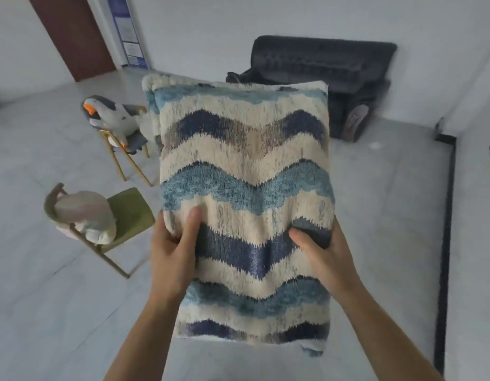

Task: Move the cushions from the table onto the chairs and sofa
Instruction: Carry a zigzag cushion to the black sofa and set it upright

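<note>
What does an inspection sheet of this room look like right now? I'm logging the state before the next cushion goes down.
Surface: pale floor; no table in view.
Job's things: wavy-striped cushion held in the air; pale cushion on green chair; goose plush on far chair; dark sofa bare where visible.
Clutter: nothing seen.
Grippers: left hand and right hand grip the striped cushion's sides.
Cables: nothing seen.
Surroundings: brown door, white walls.

Single head-worn view — looks forward and down, cushion [244, 204] close up, sofa [321, 78] farther ahead.
</note>
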`<state>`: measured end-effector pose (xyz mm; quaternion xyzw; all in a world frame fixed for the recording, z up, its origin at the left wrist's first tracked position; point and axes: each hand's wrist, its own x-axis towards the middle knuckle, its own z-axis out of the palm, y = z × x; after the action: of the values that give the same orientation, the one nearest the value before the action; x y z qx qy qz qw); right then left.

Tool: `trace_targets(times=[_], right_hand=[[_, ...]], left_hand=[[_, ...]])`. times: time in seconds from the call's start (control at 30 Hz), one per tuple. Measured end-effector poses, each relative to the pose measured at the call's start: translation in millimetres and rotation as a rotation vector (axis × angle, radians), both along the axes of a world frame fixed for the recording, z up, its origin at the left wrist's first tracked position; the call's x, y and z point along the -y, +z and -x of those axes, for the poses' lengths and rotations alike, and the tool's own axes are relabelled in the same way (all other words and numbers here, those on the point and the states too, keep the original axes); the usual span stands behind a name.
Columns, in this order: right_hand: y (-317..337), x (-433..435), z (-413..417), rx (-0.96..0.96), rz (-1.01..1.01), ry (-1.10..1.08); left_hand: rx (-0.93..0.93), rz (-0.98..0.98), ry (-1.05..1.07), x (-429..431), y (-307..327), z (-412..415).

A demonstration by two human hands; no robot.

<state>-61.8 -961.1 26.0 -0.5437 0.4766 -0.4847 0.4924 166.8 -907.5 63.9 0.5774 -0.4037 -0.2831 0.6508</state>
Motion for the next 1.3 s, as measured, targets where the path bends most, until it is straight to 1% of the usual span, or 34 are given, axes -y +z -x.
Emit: trace_targets(times=[0.07,0.13,0.23,0.3,0.47,0.5,0.57,0.63,0.7,0.8,0.9,1.07,1.17,1.3], right_hand=[[-9,46,11,-0.032,0.029,-0.035],[-15,97,17,-0.057,0.049,-0.078],[-13,179,30,-0.102,0.074,-0.145],[-1,230,47,-0.136,0.087,-0.212],[24,345,116,-0.133,0.125,-0.464],[24,360,129,-0.132,0.127,-0.503],[19,395,157,-0.128,0.115,-0.583],[6,445,193,-0.128,0.118,-0.668],[-10,500,228,-0.108,0.132,-0.708],[-20,593,281,-0.097,0.135,-0.719],[-11,690,323,-0.094,0.155,-0.660],[21,855,359,-0.093,0.180,-0.503],[18,957,374,-0.101,0.186,-0.446],[3,1101,396,-0.137,0.224,-0.405]], left_hand=[[0.123,-0.001,-0.050,53,-10,14],[0.158,-0.002,-0.064,113,-22,20],[0.124,0.004,-0.113,214,-33,29],[0.096,0.014,-0.166,280,-28,44],[0.076,-0.004,-0.392,445,-9,114],[0.064,-0.010,-0.420,467,-7,127],[0.037,-0.024,-0.466,515,-6,159],[0.026,-0.034,-0.513,576,-14,199],[0.034,-0.032,-0.552,639,-25,240],[0.047,-0.036,-0.583,733,-39,298],[0.034,-0.061,-0.579,821,-30,333],[-0.039,-0.062,-0.448,964,-15,354],[-0.081,-0.064,-0.372,1048,-22,366],[-0.068,-0.047,-0.316,1179,-42,390]])
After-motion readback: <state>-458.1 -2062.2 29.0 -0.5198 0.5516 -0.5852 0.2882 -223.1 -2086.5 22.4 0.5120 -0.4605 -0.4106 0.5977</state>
